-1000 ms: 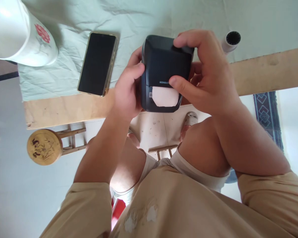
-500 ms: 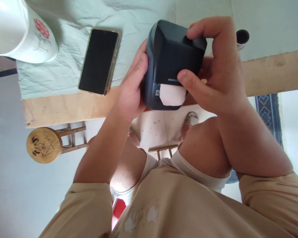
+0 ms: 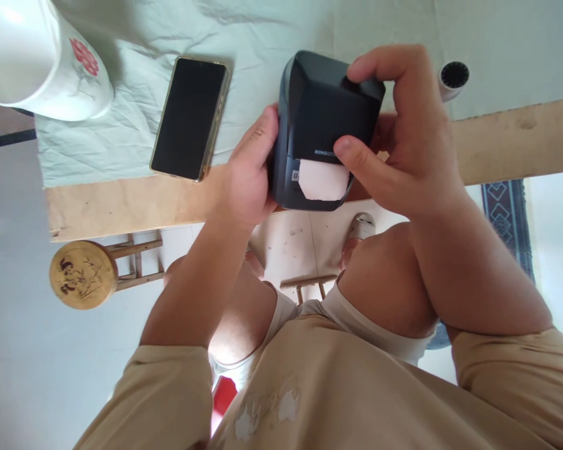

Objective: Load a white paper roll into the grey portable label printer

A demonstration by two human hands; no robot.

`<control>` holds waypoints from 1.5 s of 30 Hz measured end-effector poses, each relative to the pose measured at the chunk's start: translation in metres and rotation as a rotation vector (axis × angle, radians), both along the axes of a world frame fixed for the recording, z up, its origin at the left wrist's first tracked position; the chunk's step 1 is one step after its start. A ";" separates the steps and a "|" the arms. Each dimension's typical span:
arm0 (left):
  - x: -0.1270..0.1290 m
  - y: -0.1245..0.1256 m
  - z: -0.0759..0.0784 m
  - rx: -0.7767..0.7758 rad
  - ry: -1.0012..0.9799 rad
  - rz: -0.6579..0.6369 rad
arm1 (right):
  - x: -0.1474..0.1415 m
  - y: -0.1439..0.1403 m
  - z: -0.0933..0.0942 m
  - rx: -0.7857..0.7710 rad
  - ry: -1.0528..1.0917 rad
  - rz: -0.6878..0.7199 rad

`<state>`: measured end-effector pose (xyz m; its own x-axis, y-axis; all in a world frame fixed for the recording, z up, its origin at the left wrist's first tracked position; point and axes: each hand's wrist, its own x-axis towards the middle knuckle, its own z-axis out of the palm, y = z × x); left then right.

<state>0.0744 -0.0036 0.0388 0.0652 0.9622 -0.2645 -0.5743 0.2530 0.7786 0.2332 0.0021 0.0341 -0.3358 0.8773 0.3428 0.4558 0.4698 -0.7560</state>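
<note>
Two hands hold the small dark label printer [image 3: 326, 125] just above the counter [image 3: 122, 203] edge, near the phone [image 3: 190, 117]. Our left hand [image 3: 246, 181] cups its side, grip clamped on the casing; our right hand [image 3: 403, 137] is clamped over the lid, thumb beside the white label [image 3: 323, 180] at the slot. We judge it best to steady the body and press evenly. Palms hide the far sides, the logo reads poorly, and the white cup [image 3: 37, 62] is cut off.
</note>
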 end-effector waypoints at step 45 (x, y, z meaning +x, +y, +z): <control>-0.008 0.001 -0.020 0.039 0.105 0.007 | 0.001 0.002 0.002 -0.028 0.026 0.043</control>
<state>0.0664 -0.0023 0.0186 0.0328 0.9722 -0.2318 -0.4904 0.2177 0.8439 0.2343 0.0044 0.0360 -0.3647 0.8715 0.3279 0.4155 0.4674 -0.7803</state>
